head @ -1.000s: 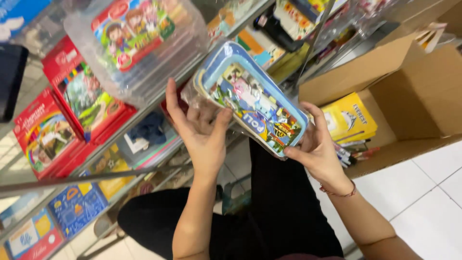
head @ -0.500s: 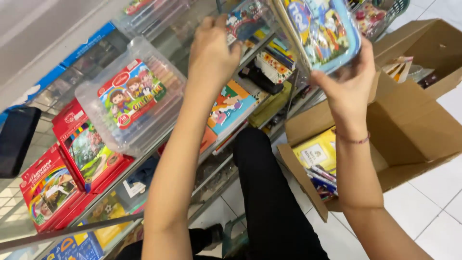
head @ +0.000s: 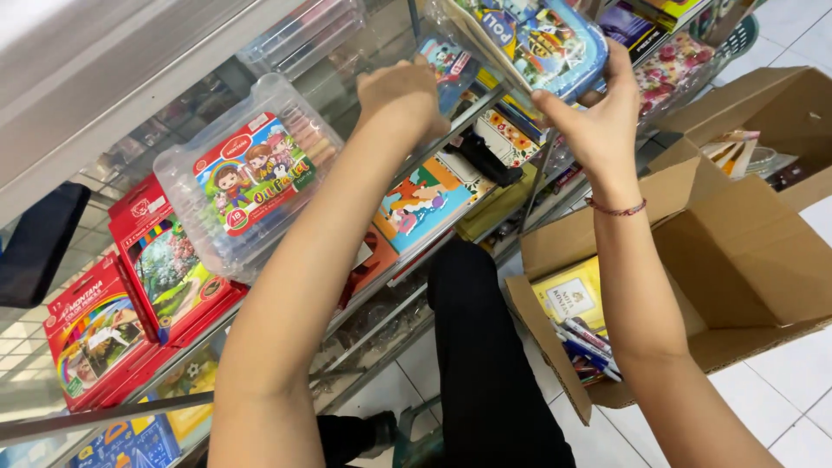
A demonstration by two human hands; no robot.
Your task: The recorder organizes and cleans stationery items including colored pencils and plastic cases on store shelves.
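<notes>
While my hands (head: 503, 104) clamp a blue cartoon case (head: 542, 39), glass shelves (head: 260, 347) fill the left. An open cardboard box (head: 737, 260) sits right on white floor tiles (head: 780, 399).

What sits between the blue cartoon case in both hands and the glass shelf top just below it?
Nothing visible. The right hand and left hand hold the blue case above the glass shelf; the clear crayon box lies off to the side.

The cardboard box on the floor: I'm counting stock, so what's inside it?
Inside the box show a yellow packet and a bunch of pens beside it. The right forearm and the box flaps cover the rest, so anything deeper cannot be seen.
</notes>
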